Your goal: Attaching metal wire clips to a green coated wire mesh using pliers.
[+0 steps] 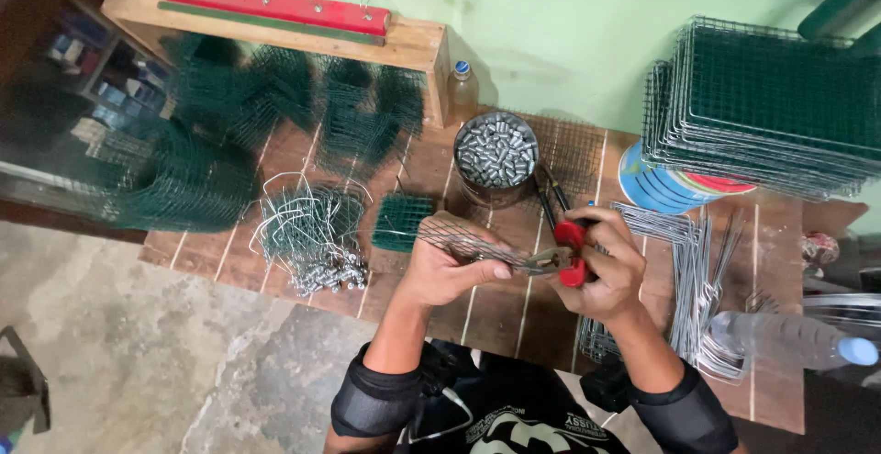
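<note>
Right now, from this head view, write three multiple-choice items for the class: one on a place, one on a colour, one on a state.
1. Where is the tin of small metal pieces?
A. on the floor
B. on the table beyond the hands
C. on the mesh stack

2. What colour are the pliers' handles?
A. red
B. blue
C. yellow

3. What is the left hand doing?
A. resting flat on the table
B. lifting a bottle
C. holding a mesh piece at the pliers' tip

Key: 1 B, the tin stands on the table just past both hands. 2 A, the pliers show red grips in the right hand. 3 C, the left hand grips a mesh piece that meets the pliers' tip.
</note>
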